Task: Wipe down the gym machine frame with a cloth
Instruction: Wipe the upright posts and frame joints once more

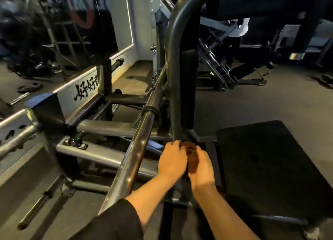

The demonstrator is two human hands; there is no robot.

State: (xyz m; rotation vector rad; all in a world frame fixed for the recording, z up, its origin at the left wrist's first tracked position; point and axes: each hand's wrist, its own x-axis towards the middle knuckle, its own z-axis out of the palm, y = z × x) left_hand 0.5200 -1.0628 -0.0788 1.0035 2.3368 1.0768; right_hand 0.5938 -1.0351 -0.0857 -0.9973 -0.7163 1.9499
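A dark brown cloth (192, 157) is bunched between my two hands, low on the grey curved tube of the gym machine frame (173, 63). My left hand (172, 160) grips the cloth from the left side. My right hand (202, 169) grips it from the right, fingers curled round it. Both hands sit close together at the base of the tube, where it meets a black upright pad (187, 88). Most of the cloth is hidden by my fingers.
A shiny steel bar (137, 149) runs diagonally just left of my hands. A black platform (266, 160) lies to the right. Grey crossbeams (108, 128) and a mirrored wall (54, 32) stand at left. Other machines (234, 59) fill the dark back right.
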